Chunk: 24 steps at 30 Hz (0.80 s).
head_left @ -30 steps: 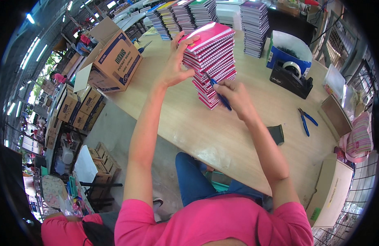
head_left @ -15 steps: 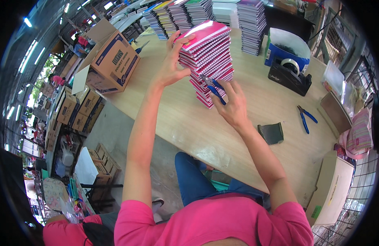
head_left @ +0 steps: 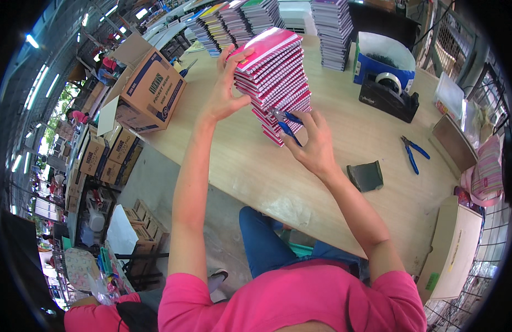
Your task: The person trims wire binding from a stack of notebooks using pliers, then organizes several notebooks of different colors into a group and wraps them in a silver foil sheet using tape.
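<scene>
A tall, slightly leaning stack of pink spiral-bound notebooks (head_left: 281, 74) stands on the table in front of me, coil edges facing me. My left hand (head_left: 227, 94) grips the stack's left side, fingers over the top cover and thumb lower on the side. In my right hand (head_left: 318, 145) is a pair of blue-handled nippers (head_left: 289, 129), its handles spread apart. Their jaws meet the coil edges low on the stack. Whether the jaws have a wire between them is too small to tell. A second pair of blue-handled nippers (head_left: 414, 154) lies on the table to the right.
A dark, curved piece (head_left: 365, 176) lies near my right forearm. Farther right are a black tape dispenser (head_left: 387, 98), a blue-and-white container (head_left: 384, 58) and cardboard boxes (head_left: 451, 249). More notebook stacks (head_left: 332, 33) line the back. An open carton (head_left: 150, 91) sits left.
The nippers and my right hand have moved slightly down the coil edges, and the handles look wider apart. My left hand stays on the stack. The whole view has shifted a little.
</scene>
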Available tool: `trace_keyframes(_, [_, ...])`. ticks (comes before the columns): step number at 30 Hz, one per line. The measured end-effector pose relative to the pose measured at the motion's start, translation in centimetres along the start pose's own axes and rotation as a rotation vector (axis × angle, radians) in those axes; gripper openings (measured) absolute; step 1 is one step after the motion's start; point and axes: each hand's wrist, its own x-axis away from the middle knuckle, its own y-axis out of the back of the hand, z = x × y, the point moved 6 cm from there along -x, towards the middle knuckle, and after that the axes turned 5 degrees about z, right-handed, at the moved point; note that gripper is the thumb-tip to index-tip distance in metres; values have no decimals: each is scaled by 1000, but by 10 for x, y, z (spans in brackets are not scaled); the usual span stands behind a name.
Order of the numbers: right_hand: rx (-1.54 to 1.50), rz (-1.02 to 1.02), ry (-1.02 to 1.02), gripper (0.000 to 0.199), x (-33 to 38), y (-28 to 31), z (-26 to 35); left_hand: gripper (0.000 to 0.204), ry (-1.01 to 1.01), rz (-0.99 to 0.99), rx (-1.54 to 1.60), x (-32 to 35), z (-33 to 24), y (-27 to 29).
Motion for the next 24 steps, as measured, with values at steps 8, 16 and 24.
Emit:
trace_keyframes(8, [27, -46, 54, 40, -1, -12, -2, 91, 23, 32, -77, 0, 5, 0])
trace_keyframes(16, [-831, 545, -792, 36, -7, -33, -44, 90, 28, 18, -18, 0, 5, -1])
trace_keyframes(24, [-48, 51, -85, 46, 4, -16, -14, 90, 25, 23, -76, 2, 4, 1])
